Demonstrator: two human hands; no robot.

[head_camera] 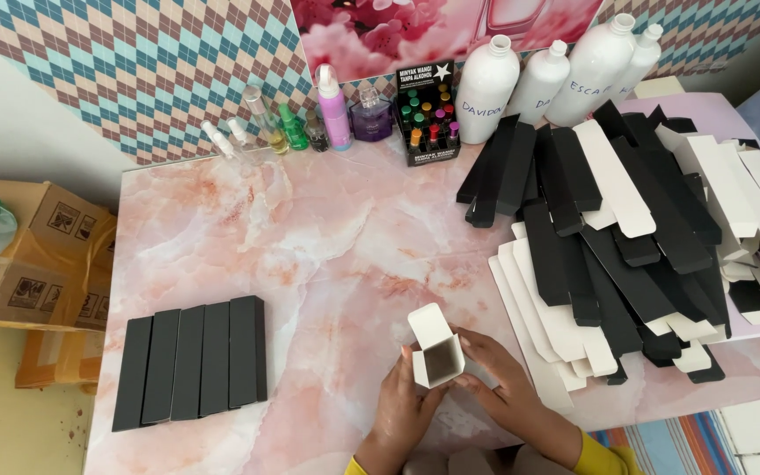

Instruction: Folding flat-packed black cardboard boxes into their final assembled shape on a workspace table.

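Both hands clasp small open-ended white-lined black cardboard box (437,356) above pink marble-look tabletop (327,255): left hand (402,409) cups underside, right hand (503,383) pinches side wall. Box likely light, thin, crushable; you hold by folded edges, not flap.

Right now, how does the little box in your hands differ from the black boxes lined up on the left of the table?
The box in hand is held upright by both hands, left hand and right hand; the row of black boxes lies flat on the marble table, untouched. The box in hand is open, its white flap up; the row's boxes look closed. Both seem the same slim black carton.
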